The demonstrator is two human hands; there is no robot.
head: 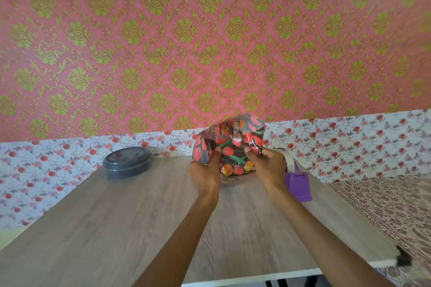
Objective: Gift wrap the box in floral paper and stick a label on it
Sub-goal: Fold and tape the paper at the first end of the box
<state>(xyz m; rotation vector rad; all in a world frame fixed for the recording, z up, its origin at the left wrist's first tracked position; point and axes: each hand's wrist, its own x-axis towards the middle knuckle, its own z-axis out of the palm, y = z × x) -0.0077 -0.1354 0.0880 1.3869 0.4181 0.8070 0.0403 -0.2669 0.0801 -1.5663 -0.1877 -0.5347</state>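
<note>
A grey lidded container [127,162] sat on the wooden table [116,216], well to the left of the grip. The left hand [205,171] clasped the box's left side, thumb pressed against the front. Between both hands stood the box [229,144], loosely covered in crinkled floral paper [235,158]. The right hand [268,168] pinched a paper fold at the box's right edge. Just right of that hand stood a purple tape dispenser [298,184].

A pink wall [210,42] with green damask rises above a floral band [349,142] behind the wood-grain table [116,216].
</note>
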